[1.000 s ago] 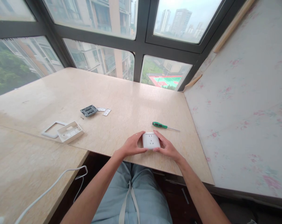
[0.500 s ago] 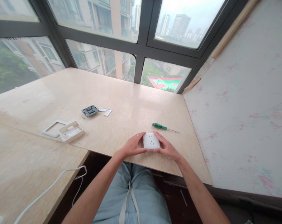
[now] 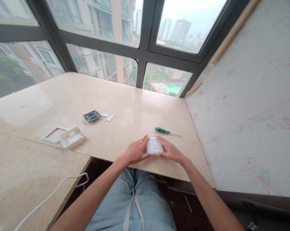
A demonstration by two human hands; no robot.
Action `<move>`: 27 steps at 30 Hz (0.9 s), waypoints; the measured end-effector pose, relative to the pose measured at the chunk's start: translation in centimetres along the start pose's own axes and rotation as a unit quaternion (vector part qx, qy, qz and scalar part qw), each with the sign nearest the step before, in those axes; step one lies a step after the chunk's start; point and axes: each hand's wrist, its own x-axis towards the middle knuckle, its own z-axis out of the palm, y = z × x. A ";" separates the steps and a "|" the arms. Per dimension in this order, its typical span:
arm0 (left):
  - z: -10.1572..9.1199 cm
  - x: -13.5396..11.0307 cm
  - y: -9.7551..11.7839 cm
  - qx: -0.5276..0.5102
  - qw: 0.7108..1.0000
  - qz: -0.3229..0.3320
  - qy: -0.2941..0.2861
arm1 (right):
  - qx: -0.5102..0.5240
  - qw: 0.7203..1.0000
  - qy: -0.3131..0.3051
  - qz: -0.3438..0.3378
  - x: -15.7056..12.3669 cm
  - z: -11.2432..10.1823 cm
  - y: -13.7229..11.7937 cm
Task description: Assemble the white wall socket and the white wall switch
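A white wall socket (image 3: 154, 146) with dark slots lies near the front edge of the counter, its face up. My left hand (image 3: 136, 150) grips its left side, thumb at the near corner and fingers at the far one; a ring shows on a finger. From the right, my right hand (image 3: 171, 150) holds the opposite side the same way. Just beyond the socket rests a screwdriver (image 3: 162, 130) with a green and black handle, its shaft pointing right. The underside of the socket is hidden.
On the left lie a white mounting box (image 3: 72, 138), a white frame (image 3: 50, 137), a dark grey socket part (image 3: 92, 116), small white plates (image 3: 109, 117) and a tiny screw (image 3: 84, 123). A white cable (image 3: 48, 195) crosses the left counter's edge. A floral wall (image 3: 243, 128) bounds the right.
The view has shifted slightly. My left fingers have moved a little at the socket's far left corner; both hands stay on it.
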 end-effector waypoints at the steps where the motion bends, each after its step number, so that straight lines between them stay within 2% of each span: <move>1: 0.2 0.0 -0.1 -0.006 1.000 0.002 0.004 | 0.000 1.000 0.001 -0.004 -0.1 0.1 0.1; 6: 1.0 -0.5 -0.7 -0.060 0.998 0.009 0.036 | -0.004 1.000 0.021 -0.007 -0.4 0.7 0.7; 11: 1.0 -0.7 -0.8 -0.094 0.994 -0.003 0.050 | -0.026 0.999 0.030 -0.029 -0.4 0.4 0.8; 15: 0.6 -0.8 -0.6 -0.093 0.995 0.002 0.044 | -0.035 0.997 0.036 -0.053 -0.3 0.3 0.6; 27: 0.7 -0.8 -0.6 -0.076 0.996 0.006 0.047 | -0.021 0.997 0.041 -0.064 -0.6 0.8 1.0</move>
